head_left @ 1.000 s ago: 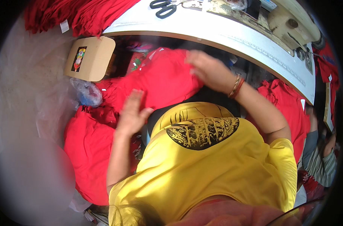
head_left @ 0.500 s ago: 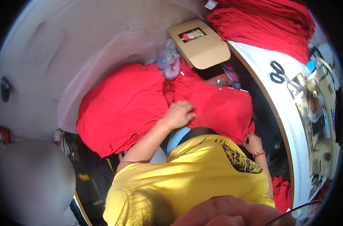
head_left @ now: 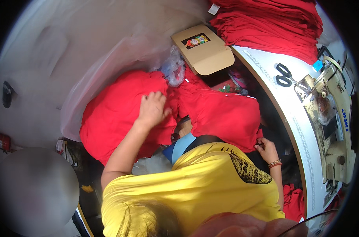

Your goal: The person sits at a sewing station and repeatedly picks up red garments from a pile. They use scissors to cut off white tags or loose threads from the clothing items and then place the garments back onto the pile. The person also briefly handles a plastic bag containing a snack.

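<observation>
My left hand (head_left: 153, 110) lies on the big red cloth pile (head_left: 116, 106) at left, palm down, its fingers apart and slightly bent. At the right my right hand (head_left: 267, 151), with a beaded bracelet at the wrist, pinches the lower right corner of a red fabric piece (head_left: 225, 114). That piece spreads across the middle, over my lap, and bunches toward the pile. Between the two lies a narrow gap just above my lap. What garment the cloth belongs to I cannot tell.
Behind the fabric a cardboard box (head_left: 207, 55) stands beside a clear plastic bag (head_left: 174, 69). A white worktable (head_left: 262, 67) curves along the right, bearing black-handled scissors (head_left: 284, 75), a sewing machine (head_left: 341, 118) and a stack of red cloth (head_left: 270, 27). More red cloth (head_left: 293, 201) lies low at right.
My left hand has moved left and up from the middle fabric onto the red pile, and its fingers have spread. A gap shows beside the pile. My right hand stays at the corner.
</observation>
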`<state>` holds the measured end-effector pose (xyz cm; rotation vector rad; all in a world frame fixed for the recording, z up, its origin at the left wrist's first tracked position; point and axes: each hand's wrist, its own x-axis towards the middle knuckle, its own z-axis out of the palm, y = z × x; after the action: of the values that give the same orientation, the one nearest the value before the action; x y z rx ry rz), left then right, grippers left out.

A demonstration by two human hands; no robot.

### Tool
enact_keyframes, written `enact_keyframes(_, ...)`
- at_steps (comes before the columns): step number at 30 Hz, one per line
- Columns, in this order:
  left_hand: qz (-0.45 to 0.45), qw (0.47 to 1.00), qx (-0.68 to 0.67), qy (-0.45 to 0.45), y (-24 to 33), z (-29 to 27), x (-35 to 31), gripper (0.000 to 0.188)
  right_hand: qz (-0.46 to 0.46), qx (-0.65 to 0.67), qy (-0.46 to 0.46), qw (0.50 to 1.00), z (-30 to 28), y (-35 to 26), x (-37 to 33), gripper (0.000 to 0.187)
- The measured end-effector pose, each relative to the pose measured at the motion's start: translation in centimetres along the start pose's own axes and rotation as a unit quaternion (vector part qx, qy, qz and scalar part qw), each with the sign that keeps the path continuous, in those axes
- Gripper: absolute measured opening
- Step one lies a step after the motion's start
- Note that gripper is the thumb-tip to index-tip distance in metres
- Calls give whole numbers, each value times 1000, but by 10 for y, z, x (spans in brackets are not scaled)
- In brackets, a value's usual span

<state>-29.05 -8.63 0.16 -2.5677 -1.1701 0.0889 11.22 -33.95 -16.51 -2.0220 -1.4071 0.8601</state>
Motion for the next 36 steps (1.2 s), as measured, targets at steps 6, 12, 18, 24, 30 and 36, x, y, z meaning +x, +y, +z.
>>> enact_keyframes(6, -105, 971, -211, 38, -29, 41, -29, 15, -13, 13, -11, 1000, 9, 6, -9, 32)
enact_keyframes(12, -158, 884, -439, 18, -52, 26, -23, 22, -39, -3, 4, 999, -3, -14, 7, 33)
enact_keyframes(18, -66, 992, -99, -33, -21, 34, -36, 21, -39, -19, 10, 999, -1, -24, 8, 36)
enact_keyframes(24, -228, 783, -575, 72, -47, 30, -36, 11, -17, -14, -1, 1000, -2, -8, -5, 36)
enact_keyframes(30, -300, 603, -720, 167, -160, 29, -41, 11, -35, -12, 20, 999, -10, -20, 5, 36)
enact_keyframes(36, -398, 488, -745, 220, -215, -36, -11, 35, -65, -38, 44, 996, -30, -74, 16, 34)
